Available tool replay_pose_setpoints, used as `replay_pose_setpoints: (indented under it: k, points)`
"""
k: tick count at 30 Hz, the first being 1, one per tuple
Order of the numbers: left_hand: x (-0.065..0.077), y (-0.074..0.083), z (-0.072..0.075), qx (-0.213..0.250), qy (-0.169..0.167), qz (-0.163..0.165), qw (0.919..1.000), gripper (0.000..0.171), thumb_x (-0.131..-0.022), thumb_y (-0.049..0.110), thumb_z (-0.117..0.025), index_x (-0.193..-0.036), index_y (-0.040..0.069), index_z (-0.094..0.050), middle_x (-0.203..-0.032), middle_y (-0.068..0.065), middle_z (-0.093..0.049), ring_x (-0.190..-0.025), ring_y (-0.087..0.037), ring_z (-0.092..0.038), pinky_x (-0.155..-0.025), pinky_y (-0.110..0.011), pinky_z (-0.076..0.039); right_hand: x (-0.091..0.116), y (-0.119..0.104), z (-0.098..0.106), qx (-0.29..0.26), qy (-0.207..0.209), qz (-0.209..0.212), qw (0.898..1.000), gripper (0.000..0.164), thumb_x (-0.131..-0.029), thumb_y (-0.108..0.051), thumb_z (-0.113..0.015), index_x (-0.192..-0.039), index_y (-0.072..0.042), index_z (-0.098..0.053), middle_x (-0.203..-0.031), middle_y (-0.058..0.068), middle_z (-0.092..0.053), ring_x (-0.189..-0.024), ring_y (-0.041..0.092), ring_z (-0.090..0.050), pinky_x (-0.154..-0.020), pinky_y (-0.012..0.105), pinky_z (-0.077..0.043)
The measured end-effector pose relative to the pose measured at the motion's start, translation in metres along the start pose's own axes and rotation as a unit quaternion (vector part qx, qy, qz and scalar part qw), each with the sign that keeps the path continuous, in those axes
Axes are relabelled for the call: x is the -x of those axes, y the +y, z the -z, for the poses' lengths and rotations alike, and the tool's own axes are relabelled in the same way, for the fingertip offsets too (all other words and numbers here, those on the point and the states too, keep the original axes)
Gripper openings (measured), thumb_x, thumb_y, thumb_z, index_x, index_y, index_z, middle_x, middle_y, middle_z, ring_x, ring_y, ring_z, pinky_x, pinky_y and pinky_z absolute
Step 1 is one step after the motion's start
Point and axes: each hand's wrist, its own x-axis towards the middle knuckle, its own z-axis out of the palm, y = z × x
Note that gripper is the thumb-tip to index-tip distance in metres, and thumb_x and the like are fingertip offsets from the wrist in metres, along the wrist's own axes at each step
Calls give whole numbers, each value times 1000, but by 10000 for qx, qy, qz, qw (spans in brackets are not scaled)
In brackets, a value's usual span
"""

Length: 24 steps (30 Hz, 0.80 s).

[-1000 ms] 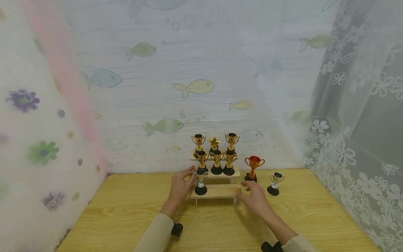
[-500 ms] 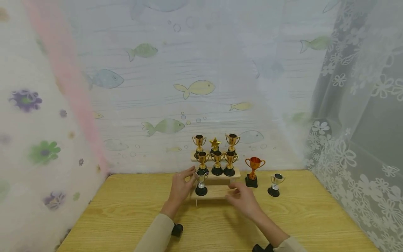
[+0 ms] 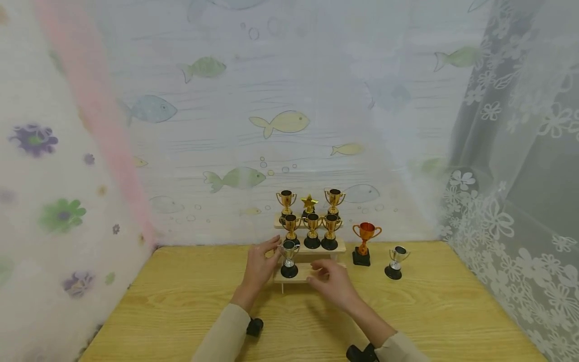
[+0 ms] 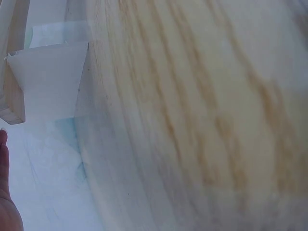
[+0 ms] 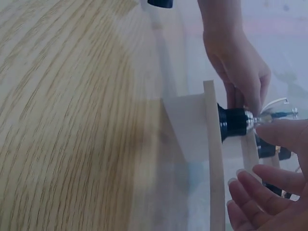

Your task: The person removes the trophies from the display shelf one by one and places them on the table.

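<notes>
A small silver trophy cup (image 3: pixel 289 258) with a black base stands upright at the left end of the lowest step of a wooden tiered stand (image 3: pixel 300 274). My left hand (image 3: pixel 259 264) is at the stand's left side, its fingertips close to the silver cup and the middle step's end. Over the right part of the lowest step is my right hand (image 3: pixel 332 282), fingers loosely bent with nothing in them. The right wrist view shows its fingers (image 5: pixel 279 178) spread beside the silver cup's upper part. Three gold trophy cups (image 3: pixel 312 229) fill the middle step.
On the top step, a gold star trophy (image 3: pixel 309 205) stands between two gold cups. Right of the stand, an orange trophy cup (image 3: pixel 365 234) and a second silver cup (image 3: pixel 396 261) stand on the wood-grain table (image 3: pixel 181 301). A fish-patterned curtain (image 3: pixel 226 141) hangs behind.
My right hand has moved left along the lowest step, from its right end toward the silver cup. The left hand and the trophies keep their places.
</notes>
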Motion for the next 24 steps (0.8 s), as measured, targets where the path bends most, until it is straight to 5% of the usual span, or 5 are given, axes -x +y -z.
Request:
replay_pose_setpoints:
  k: [10,24]
  points:
    - [1,3,1,-40,-58,-29,10000,27,-95,15,-73,-116,-2,-76,-127,-9,-71,-106,-31,-73,-98,-52,-54,-11,-6,-17,31,-111,1,9999,37,-90,-13,-76,-121,6,-68,-115,21,-69,-99,33,-67,-85,47,-57]
    - [1,-2,0,-73,-140,83,9998,24,-97,21,-72,-112,3,-79,-129,-5,-70,-120,-30,-66,-100,-49,-53,-24,-7,-43,-109,135,-202,9996,44,-89,-22,-80,-122,4,-69,-120,22,-68,-110,42,-64,-90,55,-55]
